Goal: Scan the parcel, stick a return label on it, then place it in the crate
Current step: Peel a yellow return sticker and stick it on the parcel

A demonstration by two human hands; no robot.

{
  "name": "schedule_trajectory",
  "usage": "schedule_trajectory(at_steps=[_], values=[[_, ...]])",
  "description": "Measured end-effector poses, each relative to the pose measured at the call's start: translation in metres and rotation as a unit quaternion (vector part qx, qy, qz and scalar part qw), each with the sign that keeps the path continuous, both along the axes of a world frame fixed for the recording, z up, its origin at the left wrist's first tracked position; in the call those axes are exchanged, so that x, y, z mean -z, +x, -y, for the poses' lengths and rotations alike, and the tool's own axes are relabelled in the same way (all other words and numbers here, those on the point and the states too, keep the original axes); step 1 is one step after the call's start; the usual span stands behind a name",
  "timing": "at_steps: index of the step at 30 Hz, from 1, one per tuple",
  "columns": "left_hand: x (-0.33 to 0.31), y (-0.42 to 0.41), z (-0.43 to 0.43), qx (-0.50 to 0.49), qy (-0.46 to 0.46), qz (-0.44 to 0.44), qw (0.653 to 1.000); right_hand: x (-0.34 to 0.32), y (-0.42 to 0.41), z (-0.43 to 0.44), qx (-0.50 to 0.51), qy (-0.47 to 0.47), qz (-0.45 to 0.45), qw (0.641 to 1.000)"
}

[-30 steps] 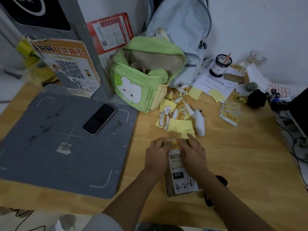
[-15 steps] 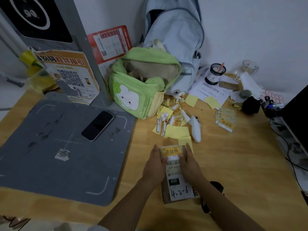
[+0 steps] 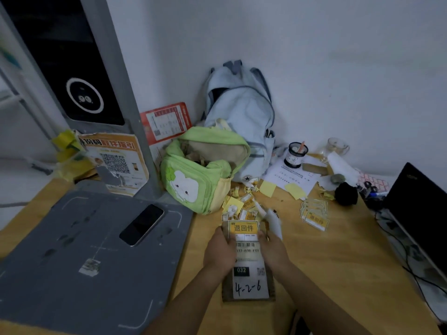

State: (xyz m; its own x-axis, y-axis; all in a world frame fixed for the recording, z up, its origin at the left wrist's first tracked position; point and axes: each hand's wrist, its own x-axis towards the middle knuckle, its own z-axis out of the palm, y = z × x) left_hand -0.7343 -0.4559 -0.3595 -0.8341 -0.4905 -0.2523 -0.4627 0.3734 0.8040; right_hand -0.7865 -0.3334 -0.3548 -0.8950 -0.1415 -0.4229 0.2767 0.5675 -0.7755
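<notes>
A small brown parcel (image 3: 249, 290) with a white shipping label marked "4-2-6" is in front of me over the wooden table. A yellow return label (image 3: 243, 228) is stuck across its far end. My left hand (image 3: 219, 253) grips the parcel's left side. My right hand (image 3: 273, 252) grips its right side. A stack of spare yellow return labels (image 3: 314, 215) lies to the right. No crate is in view.
A grey scanning mat (image 3: 72, 250) with a phone (image 3: 141, 224) on it lies left. A green bag (image 3: 200, 172), a pale blue backpack (image 3: 239, 117), paper scraps (image 3: 238, 204) and a white scanner-like object (image 3: 274, 222) sit behind the parcel. A black laptop (image 3: 416, 213) stands right.
My hands slid from the top of the return label to the parcel's sides, uncovering the label. The view tilted up, and the parcel seems raised slightly.
</notes>
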Motion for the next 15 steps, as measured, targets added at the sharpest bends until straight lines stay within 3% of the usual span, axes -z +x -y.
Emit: schedule_trajectory(at_steps=[8, 15], values=[[-0.098, -0.053, 0.014, 0.017, 0.003, -0.124, 0.992, -0.102, -0.040, 0.009, 0.043, -0.103, -0.103, 0.988], [-0.206, -0.087, 0.016, 0.062, -0.060, -0.227, 0.970, -0.210, -0.067, 0.004, 0.055, -0.168, -0.208, 0.962]])
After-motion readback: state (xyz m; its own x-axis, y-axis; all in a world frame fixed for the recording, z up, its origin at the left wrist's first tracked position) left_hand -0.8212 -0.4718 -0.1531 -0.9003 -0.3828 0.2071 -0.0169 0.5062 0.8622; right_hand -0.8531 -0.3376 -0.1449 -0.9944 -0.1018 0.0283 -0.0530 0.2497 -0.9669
